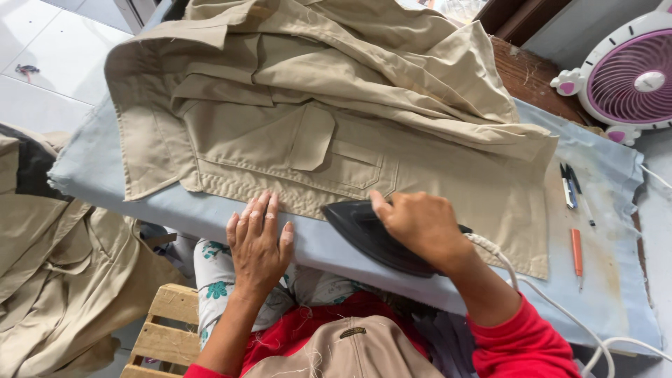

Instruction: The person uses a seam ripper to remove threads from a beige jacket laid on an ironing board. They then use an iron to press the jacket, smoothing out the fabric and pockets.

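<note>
Ironing: a khaki garment (329, 119) lies spread on the pale blue padded table (98, 175).
Right hand (420, 227): fingers closed around the handle of a black iron (371, 238), which sits on the garment's near hem.
Left hand (257, 245): fingers straight and together, palm flat on the table, fingertips touching the hem left of the iron.
Cord: white cord (560, 308) trails near right.
Right side: pens (570, 185), an orange pen (577, 253), a pink fan (630, 77).

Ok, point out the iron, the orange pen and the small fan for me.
iron (364, 234), head view, on its dark body left of the gripping hand.
orange pen (576, 250), head view, middle of its barrel.
small fan (626, 80), head view, on the purple grille.
</note>
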